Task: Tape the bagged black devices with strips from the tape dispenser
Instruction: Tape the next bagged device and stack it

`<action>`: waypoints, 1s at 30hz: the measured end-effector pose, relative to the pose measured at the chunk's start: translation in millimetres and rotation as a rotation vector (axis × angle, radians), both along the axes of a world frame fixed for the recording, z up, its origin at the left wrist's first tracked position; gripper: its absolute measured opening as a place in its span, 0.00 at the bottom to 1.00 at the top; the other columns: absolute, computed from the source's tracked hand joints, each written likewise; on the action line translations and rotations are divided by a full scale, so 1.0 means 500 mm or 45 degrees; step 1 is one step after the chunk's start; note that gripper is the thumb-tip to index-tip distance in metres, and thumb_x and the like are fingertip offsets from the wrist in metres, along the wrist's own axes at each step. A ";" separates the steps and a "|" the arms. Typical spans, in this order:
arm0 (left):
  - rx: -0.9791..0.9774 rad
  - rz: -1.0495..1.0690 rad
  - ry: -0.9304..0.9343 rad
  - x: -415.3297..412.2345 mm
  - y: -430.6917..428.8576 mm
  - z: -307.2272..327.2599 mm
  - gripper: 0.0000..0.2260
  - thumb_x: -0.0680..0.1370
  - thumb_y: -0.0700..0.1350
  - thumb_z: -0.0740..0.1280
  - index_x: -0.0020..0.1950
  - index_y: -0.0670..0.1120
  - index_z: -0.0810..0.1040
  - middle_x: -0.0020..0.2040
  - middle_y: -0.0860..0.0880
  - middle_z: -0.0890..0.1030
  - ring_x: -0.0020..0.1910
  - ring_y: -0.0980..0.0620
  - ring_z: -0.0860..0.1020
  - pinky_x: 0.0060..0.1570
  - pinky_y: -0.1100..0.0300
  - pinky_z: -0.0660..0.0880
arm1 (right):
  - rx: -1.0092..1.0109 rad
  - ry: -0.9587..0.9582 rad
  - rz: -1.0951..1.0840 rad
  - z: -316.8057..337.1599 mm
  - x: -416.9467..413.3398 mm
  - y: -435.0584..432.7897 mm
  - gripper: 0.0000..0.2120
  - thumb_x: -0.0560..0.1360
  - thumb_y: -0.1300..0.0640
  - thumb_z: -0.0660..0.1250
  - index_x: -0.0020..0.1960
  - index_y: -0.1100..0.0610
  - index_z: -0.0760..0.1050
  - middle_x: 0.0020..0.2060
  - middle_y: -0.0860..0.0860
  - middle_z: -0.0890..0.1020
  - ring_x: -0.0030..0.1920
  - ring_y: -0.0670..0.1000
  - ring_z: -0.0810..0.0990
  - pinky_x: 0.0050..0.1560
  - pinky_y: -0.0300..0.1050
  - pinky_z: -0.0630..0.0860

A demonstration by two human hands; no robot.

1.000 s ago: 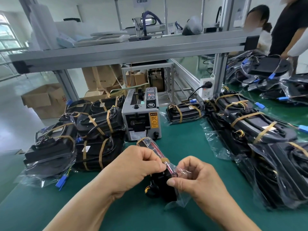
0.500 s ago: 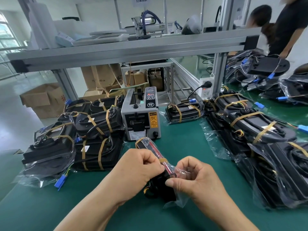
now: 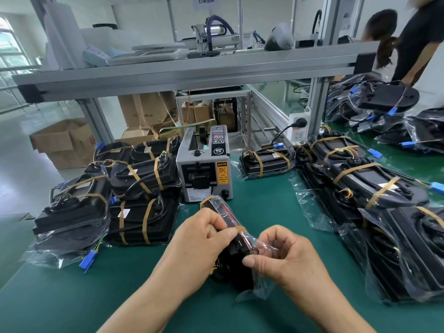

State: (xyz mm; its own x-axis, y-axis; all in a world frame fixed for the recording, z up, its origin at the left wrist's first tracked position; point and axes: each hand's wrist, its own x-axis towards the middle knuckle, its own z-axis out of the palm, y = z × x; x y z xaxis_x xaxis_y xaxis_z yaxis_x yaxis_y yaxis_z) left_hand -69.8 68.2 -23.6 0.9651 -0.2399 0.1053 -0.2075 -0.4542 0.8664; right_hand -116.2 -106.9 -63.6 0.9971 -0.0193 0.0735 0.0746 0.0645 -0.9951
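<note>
Hands point(image 3: 199, 248) point(image 3: 286, 260) still on device point(image 3: 237, 246), centre mat point(image 3: 264, 212)

1. The left hand point(image 3: 199, 243) is shifting only a little. Its thumb is creeping up the bagged device point(image 3: 236, 251) and is now lying right against the tan tape strip point(image 3: 240, 229) wrapped round it.
2. At the back right, the person with dark hair point(image 3: 382, 22) is turning away and drifting toward the right, so a ponytail point(image 3: 384, 54) is now hanging down where a white top was showing a second ago.
3. The pale sleeve that was reaching in at the far right edge, beside the person in the black shirt point(image 3: 420, 32), is no longer showing.
</note>
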 end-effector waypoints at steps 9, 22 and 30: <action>0.009 0.018 0.092 0.002 -0.001 -0.010 0.23 0.61 0.67 0.70 0.42 0.51 0.74 0.25 0.57 0.69 0.25 0.57 0.66 0.31 0.58 0.68 | -0.024 -0.001 0.001 -0.002 0.003 0.002 0.17 0.54 0.50 0.82 0.36 0.51 0.78 0.29 0.49 0.78 0.31 0.47 0.75 0.32 0.37 0.73; -0.251 -0.171 0.285 0.006 0.017 -0.009 0.11 0.74 0.45 0.75 0.50 0.45 0.75 0.28 0.54 0.70 0.27 0.57 0.67 0.30 0.67 0.67 | -0.008 0.002 0.016 -0.006 0.005 0.001 0.18 0.53 0.49 0.83 0.34 0.51 0.77 0.27 0.47 0.79 0.29 0.43 0.76 0.31 0.34 0.73; -0.398 -0.209 0.334 -0.010 0.017 -0.021 0.18 0.68 0.47 0.76 0.54 0.47 0.76 0.32 0.52 0.71 0.34 0.54 0.68 0.39 0.61 0.69 | -0.043 0.010 -0.022 -0.020 0.004 -0.007 0.20 0.53 0.46 0.83 0.36 0.52 0.77 0.28 0.49 0.77 0.30 0.46 0.74 0.31 0.36 0.72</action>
